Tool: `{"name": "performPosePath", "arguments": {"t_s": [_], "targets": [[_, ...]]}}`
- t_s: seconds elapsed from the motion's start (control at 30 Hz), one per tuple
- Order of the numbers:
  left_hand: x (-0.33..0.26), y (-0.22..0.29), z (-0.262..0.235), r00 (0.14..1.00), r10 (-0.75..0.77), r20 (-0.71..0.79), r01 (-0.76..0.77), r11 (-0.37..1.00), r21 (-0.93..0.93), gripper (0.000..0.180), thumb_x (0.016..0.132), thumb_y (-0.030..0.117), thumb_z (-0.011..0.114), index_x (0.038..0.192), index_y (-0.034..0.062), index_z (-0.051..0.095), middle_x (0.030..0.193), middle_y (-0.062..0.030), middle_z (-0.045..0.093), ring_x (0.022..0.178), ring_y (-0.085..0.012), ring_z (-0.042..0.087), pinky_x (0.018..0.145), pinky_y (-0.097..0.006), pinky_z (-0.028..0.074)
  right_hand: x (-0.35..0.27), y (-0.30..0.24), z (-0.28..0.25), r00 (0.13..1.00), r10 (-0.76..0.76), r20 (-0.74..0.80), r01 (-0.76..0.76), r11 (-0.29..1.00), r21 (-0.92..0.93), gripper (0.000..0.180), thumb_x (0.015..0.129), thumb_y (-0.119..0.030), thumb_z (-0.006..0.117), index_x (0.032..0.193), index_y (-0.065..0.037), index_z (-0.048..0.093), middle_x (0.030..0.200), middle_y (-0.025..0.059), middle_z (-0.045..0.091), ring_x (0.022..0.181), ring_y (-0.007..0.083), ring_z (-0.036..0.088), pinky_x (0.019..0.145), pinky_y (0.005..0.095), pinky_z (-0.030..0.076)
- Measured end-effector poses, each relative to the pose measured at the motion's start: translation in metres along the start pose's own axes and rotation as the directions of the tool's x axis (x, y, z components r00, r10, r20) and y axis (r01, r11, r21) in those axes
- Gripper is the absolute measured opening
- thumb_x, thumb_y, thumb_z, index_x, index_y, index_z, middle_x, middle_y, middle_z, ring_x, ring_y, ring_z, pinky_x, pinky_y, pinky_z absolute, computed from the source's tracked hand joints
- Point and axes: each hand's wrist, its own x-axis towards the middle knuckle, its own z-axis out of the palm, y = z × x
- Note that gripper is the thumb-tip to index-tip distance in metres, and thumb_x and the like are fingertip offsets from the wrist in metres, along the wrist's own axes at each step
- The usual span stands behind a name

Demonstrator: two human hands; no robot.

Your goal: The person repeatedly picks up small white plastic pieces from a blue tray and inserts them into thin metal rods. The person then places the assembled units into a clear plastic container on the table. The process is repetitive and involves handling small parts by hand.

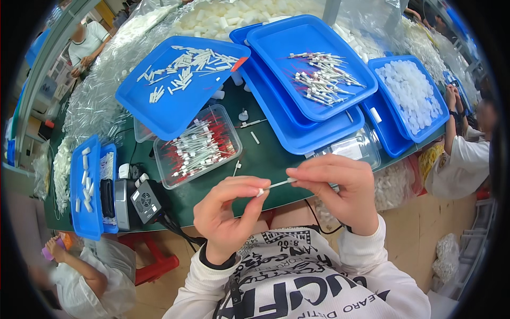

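Holding thin pale stick (pixel 277 184) between left hand (pixel 226 208) and right hand (pixel 341 186), pinched closed at both ends, above near part of green table (pixel 260 159), with possible risk of bending from uneven pushing, or of dropping from too loose pinch.

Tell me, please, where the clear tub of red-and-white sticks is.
In the head view, the clear tub sits left of centre, between the left hand and the orange-tagged blue tray.

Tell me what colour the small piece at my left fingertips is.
The small piece is white, best seen in the head view.
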Motion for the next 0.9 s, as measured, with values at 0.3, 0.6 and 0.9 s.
{"name": "performPosePath", "arguments": {"t_s": [0.3,0.6,0.9], "targets": [[0.001,-0.030,0.012,0.997,-0.082,-0.007,0.081,0.965,0.248,0.014,0.074,-0.007,0.074,0.085,0.0005,0.069,0.082,-0.0102,0.071,0.073,-0.0193,0.068,0.064,-0.026,0.052,0.001,0.021,0.012,0.995,-0.096,-0.009,0.087,0.932,-0.352,0.009,0.076,-0.005,0.071,0.085,-0.006,0.067,0.075,0.0074,0.066,0.067,0.0237,0.063,0.057,0.0324,0.050],[0.005,-0.020,0.002,0.996,-0.067,0.066,0.052,0.978,0.204,0.015,0.071,-0.008,0.074,0.082,0.0006,0.070,0.081,-0.0096,0.071,0.073,-0.0196,0.068,0.064,-0.027,0.053,-0.004,0.025,0.015,0.960,-0.279,-0.018,0.259,0.913,-0.316,0.012,0.072,-0.003,0.072,0.082,-0.005,0.067,0.074,0.0043,0.065,0.065,0.0217,0.061,0.055,0.0314,0.049],[0.011,-0.018,0.001,0.977,0.137,0.165,-0.179,0.945,0.275,0.017,0.067,-0.011,0.073,0.080,0.0008,0.071,0.080,-0.0099,0.070,0.074,-0.0238,0.068,0.063,-0.029,0.054,-0.003,0.016,0.013,0.997,-0.074,0.007,0.074,0.990,-0.122,0.018,0.074,-0.007,0.075,0.091,-0.004,0.069,0.080,0.0064,0.069,0.070,0.0211,0.066,0.061,0.0305,0.052]]}}
